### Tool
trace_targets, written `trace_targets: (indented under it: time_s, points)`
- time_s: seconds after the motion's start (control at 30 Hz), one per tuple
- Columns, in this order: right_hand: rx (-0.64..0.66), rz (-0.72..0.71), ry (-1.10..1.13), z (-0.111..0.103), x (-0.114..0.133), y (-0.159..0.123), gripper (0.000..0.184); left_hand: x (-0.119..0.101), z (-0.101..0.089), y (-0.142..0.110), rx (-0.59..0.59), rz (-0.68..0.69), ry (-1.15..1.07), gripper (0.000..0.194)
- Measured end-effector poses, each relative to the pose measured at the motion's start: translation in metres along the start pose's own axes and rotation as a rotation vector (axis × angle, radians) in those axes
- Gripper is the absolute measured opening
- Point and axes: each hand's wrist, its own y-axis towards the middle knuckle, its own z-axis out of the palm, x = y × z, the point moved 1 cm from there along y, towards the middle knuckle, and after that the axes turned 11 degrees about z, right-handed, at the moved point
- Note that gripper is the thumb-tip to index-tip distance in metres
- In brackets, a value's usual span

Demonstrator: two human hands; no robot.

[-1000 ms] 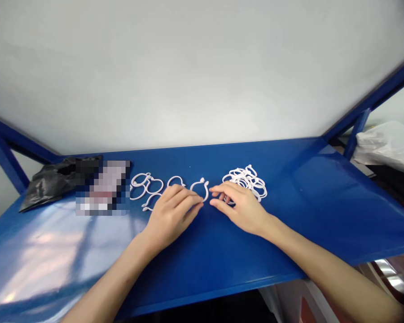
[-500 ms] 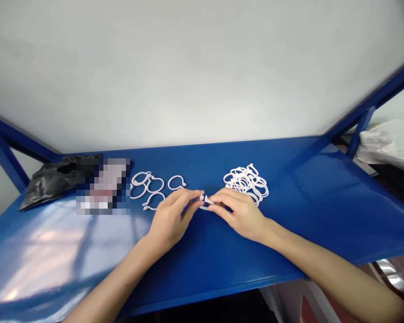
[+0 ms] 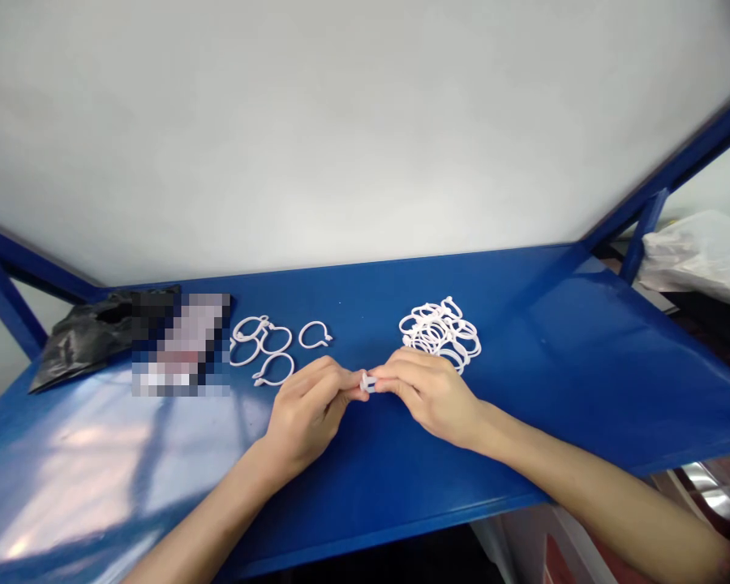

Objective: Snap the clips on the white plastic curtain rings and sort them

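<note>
Between my two hands, above the blue tabletop, is a white plastic snap ring (image 3: 369, 384), of the shower-curtain kind, mostly hidden by fingers. My left hand (image 3: 316, 401) pinches it at its left side with thumb and forefinger. From the right, my right hand (image 3: 431, 393) grips it with thumb and fingertips. Past my left hand lies a lone white ring (image 3: 302, 339), with a loose group of several rings (image 3: 276, 357) to its left. A tangled heap of white rings (image 3: 431, 328) sits just behind my right hand.
The blue table (image 3: 365, 503) has a front edge close to me and a pale wall (image 3: 365, 138) behind. A black plastic bag (image 3: 79, 332) and a pixelated flat object (image 3: 188, 337) lie at the left. Blue frame bars flank both sides; a clear plastic bag (image 3: 699, 255) is at far right.
My hands have drawn closer together and slightly nearer to me. The ring's ends, apart before, now meet or overlap between my fingertips. The view has shifted slightly.
</note>
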Motion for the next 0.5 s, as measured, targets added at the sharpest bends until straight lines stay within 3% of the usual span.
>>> trace_targets:
  time_s: [0.17,0.37,0.5]
  points:
    - [0.009,0.002,-0.020,-0.002,-0.003,0.003,0.021,0.000,0.001,0.001,-0.047,-0.057,0.023,0.010]
    - [0.102,0.003,-0.071,0.004,-0.007,-0.003,0.022,-0.002,0.004,-0.002,-0.011,0.029,0.013,0.022]
    - [0.117,-0.020,-0.129,0.007,-0.011,-0.003,0.023,0.003,0.005,-0.002,0.021,0.067,0.054,0.017]
